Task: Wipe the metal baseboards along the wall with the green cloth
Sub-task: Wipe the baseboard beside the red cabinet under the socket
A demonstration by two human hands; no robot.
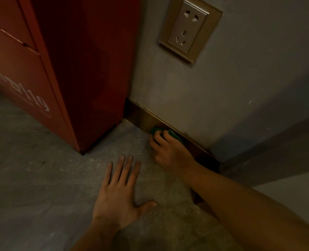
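Note:
A brass-coloured metal baseboard (141,116) runs along the foot of the grey wall, from the red cabinet down to the right. My right hand (168,151) presses the green cloth (175,135) flat against the baseboard near its middle; my fingers cover most of the cloth. My left hand (121,189) rests palm-down on the floor in front of the wall, fingers spread, holding nothing.
A tall red cabinet (81,69) with white lettering stands against the wall at the left, close to the baseboard's far end. A metal-framed wall socket (188,28) sits above. The wall steps out at a corner (220,160) on the right. The grey concrete floor (41,169) is dusty.

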